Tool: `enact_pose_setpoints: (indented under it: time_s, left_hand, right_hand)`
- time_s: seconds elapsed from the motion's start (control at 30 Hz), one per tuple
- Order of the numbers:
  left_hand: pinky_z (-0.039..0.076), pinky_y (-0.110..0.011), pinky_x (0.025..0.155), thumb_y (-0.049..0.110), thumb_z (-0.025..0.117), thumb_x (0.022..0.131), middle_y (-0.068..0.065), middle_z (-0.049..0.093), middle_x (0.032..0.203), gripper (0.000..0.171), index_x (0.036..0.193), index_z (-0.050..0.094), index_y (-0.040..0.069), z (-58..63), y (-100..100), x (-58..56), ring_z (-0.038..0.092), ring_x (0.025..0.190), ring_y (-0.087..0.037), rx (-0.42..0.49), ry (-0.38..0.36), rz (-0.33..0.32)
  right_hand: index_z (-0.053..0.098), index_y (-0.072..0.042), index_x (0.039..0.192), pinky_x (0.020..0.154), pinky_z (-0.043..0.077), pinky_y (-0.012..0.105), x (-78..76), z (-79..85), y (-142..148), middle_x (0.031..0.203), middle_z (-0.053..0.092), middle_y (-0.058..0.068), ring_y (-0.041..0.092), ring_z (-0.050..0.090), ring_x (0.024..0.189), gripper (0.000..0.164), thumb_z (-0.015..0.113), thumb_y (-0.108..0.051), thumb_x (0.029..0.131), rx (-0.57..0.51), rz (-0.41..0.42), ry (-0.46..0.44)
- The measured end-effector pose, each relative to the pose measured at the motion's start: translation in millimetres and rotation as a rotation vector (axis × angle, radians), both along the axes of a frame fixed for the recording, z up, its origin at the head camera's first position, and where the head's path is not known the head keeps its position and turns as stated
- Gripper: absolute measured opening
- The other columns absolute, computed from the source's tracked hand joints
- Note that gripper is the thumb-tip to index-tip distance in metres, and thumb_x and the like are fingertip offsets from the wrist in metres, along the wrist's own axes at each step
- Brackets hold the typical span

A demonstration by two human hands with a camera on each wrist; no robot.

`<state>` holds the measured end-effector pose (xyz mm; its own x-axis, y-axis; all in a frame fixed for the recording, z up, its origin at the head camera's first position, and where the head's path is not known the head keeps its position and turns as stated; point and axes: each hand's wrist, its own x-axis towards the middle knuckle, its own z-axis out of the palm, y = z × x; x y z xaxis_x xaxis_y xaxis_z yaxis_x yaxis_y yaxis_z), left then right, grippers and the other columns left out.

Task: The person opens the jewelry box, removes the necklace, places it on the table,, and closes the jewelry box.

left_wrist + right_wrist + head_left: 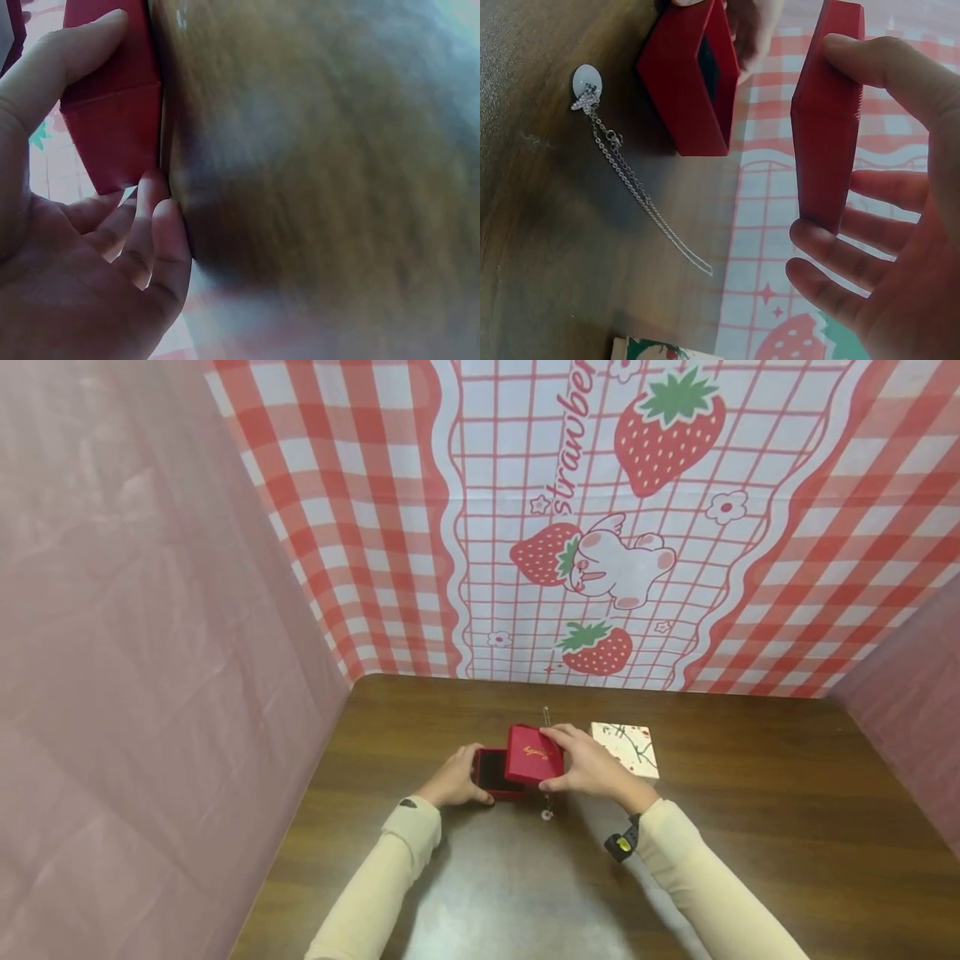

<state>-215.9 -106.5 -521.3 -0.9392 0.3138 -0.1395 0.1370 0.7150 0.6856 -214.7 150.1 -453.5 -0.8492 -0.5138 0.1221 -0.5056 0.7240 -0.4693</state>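
A red jewellery box base point(492, 770) with a dark inside stands on the wooden table. My left hand point(455, 778) grips it by its left end, thumb on the near side and fingers behind. My right hand point(592, 766) holds the red lid point(531, 758), which bears gold lettering, raised just right of the base and partly over it. In the right wrist view the lid is apart from the base, between thumb and fingertips. A silver chain necklace point(641, 187) with a round white pendant point(587, 78) lies on the table beside the base; the lid hides its middle in the head view.
A cream box point(628, 748) with a branch and red flower pattern sits just right of the necklace, partly behind my right hand. A strawberry-print checked cloth point(600, 568) hangs behind the table point(750, 827). Pink cloth point(150, 652) hangs at both sides.
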Motion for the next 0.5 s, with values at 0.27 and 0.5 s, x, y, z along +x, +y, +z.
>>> enact_pose_setpoints:
  time_s: [0.27,0.5]
  left_hand:
    - [0.038,-0.051,0.111,0.019,0.090,0.063,-0.022,0.045,0.144,0.102,0.146,0.034,0.001,-0.8,0,-0.6,0.049,0.127,-0.037,-0.008,0.005,-0.003]
    - [0.035,-0.050,0.113,0.023,0.090,0.063,-0.022,0.046,0.143,0.103,0.147,0.033,0.004,-5.3,0,-3.8,0.043,0.134,-0.037,-0.022,0.015,-0.008]
  right_hand:
    - [0.050,-0.001,0.138,0.098,0.048,0.054,-6.6,-7.4,-9,0.132,0.056,0.018,0.035,0.054,0.119,0.088,0.086,-0.035,0.065,0.005,0.012,-0.032]
    - [0.050,0.000,0.139,0.100,0.047,0.052,-11.2,-12.8,-16,0.131,0.056,0.018,0.034,0.055,0.119,0.090,0.086,-0.036,0.064,0.019,0.031,-0.053]
